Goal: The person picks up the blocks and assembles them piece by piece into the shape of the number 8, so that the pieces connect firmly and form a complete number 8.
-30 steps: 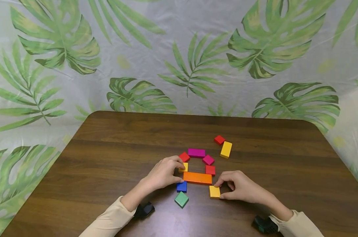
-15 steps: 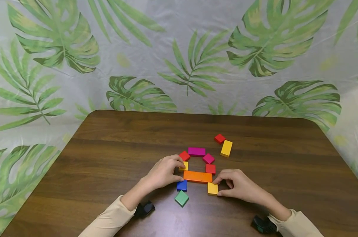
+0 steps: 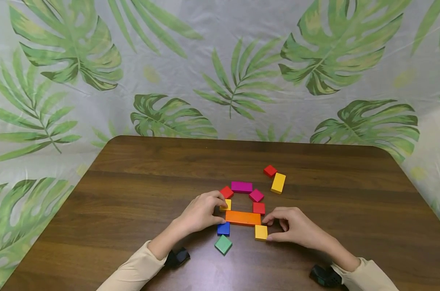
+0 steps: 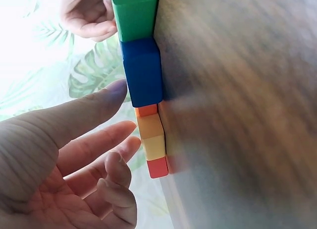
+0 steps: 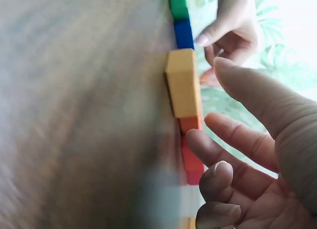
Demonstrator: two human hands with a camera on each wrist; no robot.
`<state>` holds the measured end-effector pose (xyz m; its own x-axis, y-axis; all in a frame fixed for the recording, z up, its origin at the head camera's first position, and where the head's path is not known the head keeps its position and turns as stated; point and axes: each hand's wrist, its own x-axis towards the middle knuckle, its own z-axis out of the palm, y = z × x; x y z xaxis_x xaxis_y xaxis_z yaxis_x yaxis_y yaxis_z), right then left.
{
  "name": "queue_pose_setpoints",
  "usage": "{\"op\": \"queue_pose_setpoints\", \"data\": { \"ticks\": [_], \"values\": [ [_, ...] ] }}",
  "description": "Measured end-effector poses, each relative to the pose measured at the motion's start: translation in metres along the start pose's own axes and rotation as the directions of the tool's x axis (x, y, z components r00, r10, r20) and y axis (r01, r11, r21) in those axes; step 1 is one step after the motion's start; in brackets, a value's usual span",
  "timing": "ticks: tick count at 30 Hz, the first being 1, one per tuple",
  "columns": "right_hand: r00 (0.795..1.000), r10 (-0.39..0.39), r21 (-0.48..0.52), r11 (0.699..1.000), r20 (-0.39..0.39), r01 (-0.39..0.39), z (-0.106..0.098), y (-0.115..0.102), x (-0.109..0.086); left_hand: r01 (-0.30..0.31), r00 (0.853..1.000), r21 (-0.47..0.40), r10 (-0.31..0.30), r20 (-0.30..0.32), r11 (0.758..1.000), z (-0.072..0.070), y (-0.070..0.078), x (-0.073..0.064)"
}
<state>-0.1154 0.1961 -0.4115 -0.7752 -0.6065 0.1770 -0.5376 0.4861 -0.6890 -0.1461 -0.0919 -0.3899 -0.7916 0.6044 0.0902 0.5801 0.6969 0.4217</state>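
My left hand (image 3: 205, 212) lies over the left side of a low arrangement of coloured wooden blocks. Its index fingertip overlaps a yellow block (image 3: 227, 205); the thumb tip is at the corner where a long orange block (image 3: 243, 218) meets a blue block (image 3: 223, 229). In the left wrist view its fingers (image 4: 94, 147) reach forward, curled round nothing. To the right, my right hand (image 3: 296, 228) has thumb and index spread beside a square yellow-orange block (image 3: 261, 233), which sits under the orange block's right end. The right wrist view shows the thumb (image 5: 242, 83) off that block.
A green block (image 3: 223, 245) lies below the blue one. Red (image 3: 226, 192), purple (image 3: 241, 187), magenta (image 3: 256, 196) and red (image 3: 258, 208) blocks form the top part. Further back right lie a loose red block (image 3: 270, 171) and a yellow block (image 3: 278, 183) on the brown table (image 3: 150, 169).
The yellow-orange block has shifted slightly left and up to the orange block's lower right corner. My right index finger has since lifted off it. The left hand has stayed put.
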Motion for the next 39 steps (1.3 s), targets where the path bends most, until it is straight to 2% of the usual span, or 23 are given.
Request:
{"op": "queue_pose_setpoints", "data": {
  "ticks": [4,8,13,16,19,25,39],
  "values": [
    [0.998,0.022,-0.042,0.999,-0.06,-0.024,-0.009,0.001,0.002,0.007,1.0,-0.001,-0.007,0.006,1.0,-0.001,0.001,0.0],
    [0.985,0.072,-0.103,0.991,-0.155,-0.088,-0.024,0.005,0.01,0.006,1.0,0.002,-0.006,0.001,1.0,-0.003,0.002,0.001],
    [0.949,0.168,-0.151,0.965,-0.265,-0.213,-0.052,0.017,0.027,0.004,1.0,-0.007,-0.004,0.01,1.0,-0.002,0.003,0.001],
    [0.924,0.232,-0.16,0.943,-0.305,-0.29,-0.062,0.027,0.041,0.002,1.0,-0.012,-0.001,0.012,1.0,-0.002,0.003,0.0],
    [0.908,0.284,-0.176,0.921,-0.309,-0.348,-0.063,0.038,0.057,0.001,1.0,-0.009,-0.001,0.006,1.0,-0.002,0.002,-0.001],
    [0.889,0.329,-0.221,0.886,-0.319,-0.407,-0.053,0.052,0.079,0.006,1.0,-0.012,-0.006,0.004,1.0,-0.002,-0.001,-0.002],
    [0.847,0.444,-0.229,0.827,-0.294,-0.513,-0.051,0.057,0.089,0.0,1.0,-0.023,0.0,0.003,1.0,0.0,0.0,-0.001]
  ]
}}
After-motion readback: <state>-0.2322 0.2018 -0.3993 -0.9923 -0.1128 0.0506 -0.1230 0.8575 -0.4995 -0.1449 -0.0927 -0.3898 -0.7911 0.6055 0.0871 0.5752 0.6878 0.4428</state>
